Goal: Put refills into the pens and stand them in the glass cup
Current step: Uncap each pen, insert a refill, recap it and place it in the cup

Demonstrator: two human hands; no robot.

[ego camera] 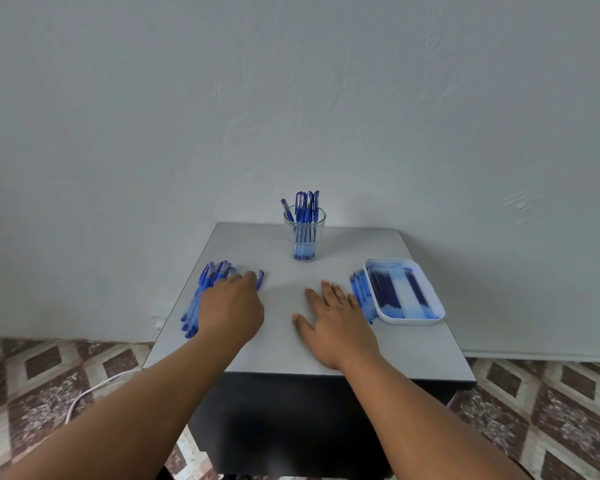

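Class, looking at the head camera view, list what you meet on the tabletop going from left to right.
Pile of blue pens → left hand → glass cup of pens → right hand → row of pens → white tray of refills.

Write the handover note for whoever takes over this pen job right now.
Left hand: resting on the pile of pens at the table's left; fingers hidden, grip unclear.
Right hand: open, flat on the table, holding nothing, beside a row of pens.
Refills: lying in the white tray on the right.
Done: several pens stand in the glass cup at the back.
Left: refill the remaining pens and stand them in the cup.
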